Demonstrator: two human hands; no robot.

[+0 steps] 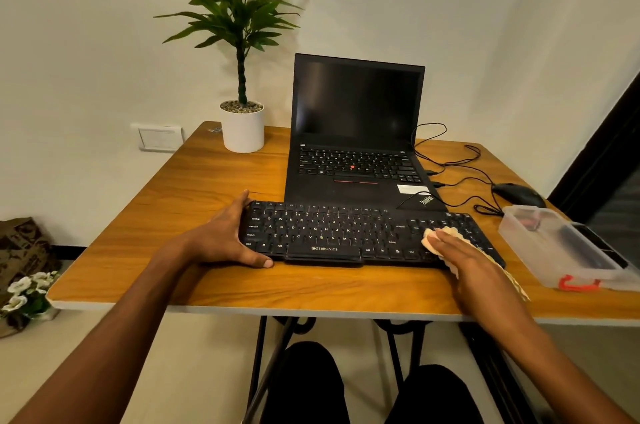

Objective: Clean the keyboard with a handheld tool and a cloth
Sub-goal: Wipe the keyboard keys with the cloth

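A black keyboard [332, 233] lies across the near part of the wooden table [194, 181]. My left hand [225, 236] grips its left end, thumb under the front edge and fingers over the back corner. My right hand [467, 257] lies flat on a pale cloth [440, 236] and presses it onto the keys at the keyboard's right end. Part of the cloth hangs out beneath my wrist over the table. No handheld tool is in either hand.
An open black laptop [356, 146] stands just behind the keyboard. A white potted plant [242, 129] sits at the back left. A black mouse [516, 193] and its cables lie at the right, beside a clear plastic box [554, 247] with a red latch.
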